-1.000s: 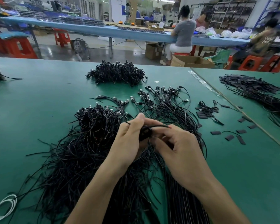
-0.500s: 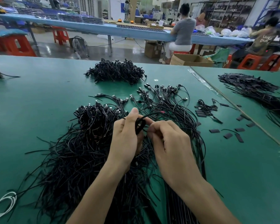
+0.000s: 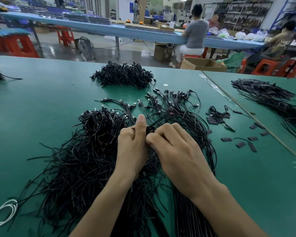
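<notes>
- Black cable coil (image 3: 150,129): a small loop, pinched between both hands, mostly hidden by them.
- Left hand (image 3: 132,147): fingers curled round the coil, thumb (image 3: 141,123) straight and pointing to 12 o'clock along it.
- Right hand (image 3: 177,151): fingers (image 3: 167,132) bent in, tips gripping the coil from its 3 o'clock side. I can't see the exact contact point.
- The two hands meet at the coil, above the middle of the table.
- Loose cable tangle (image 3: 85,159): right under my hands and spreading to 8 o'clock, thin black leads lying every way.
- Fanned cables (image 3: 174,106): at 12 to 1 o'clock from the hands, with the plug ends pointing away from me.
- Straight bundle (image 3: 191,211): runs from under the right wrist to 6 o'clock.
- Sleeve pieces (image 3: 226,139): short black bits scattered at 3 o'clock, near the hands but apart from them.
- Far heap (image 3: 123,75): a dense black pile at 12 o'clock, well apart.
- Side pile (image 3: 270,94): at 2 o'clock, across the seam on the next mat.
- White cable loop (image 3: 3,212): at 8 o'clock, by the frame edge.
- Green table mat (image 3: 41,100): everything lies on it.
</notes>
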`<act>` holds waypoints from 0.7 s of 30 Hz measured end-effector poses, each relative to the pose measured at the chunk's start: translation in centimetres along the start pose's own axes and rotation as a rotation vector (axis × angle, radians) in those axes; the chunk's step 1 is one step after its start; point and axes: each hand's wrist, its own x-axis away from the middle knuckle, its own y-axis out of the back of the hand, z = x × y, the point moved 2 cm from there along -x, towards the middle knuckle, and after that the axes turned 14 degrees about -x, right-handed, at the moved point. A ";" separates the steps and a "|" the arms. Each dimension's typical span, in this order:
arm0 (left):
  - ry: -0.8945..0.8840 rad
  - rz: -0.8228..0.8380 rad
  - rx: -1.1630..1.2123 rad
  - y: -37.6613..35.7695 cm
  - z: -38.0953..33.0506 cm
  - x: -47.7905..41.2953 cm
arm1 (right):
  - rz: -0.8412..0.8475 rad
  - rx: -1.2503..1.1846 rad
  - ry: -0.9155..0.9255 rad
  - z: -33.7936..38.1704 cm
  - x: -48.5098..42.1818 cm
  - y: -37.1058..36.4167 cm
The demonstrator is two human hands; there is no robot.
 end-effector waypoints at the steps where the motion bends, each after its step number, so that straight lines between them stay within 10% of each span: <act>1: 0.013 0.040 -0.005 -0.1 0.0 0.0 | 0.004 0.031 0.033 -0.1 0.0 0.2; 14: 0.418 0.591 0.105 0.0 0.4 0.5 | 0.159 -0.139 -0.097 -1.1 -0.8 1.0; 21: 0.045 0.946 0.008 0.1 -0.8 1.2 | 0.231 -0.351 -0.281 -3.6 -0.3 1.7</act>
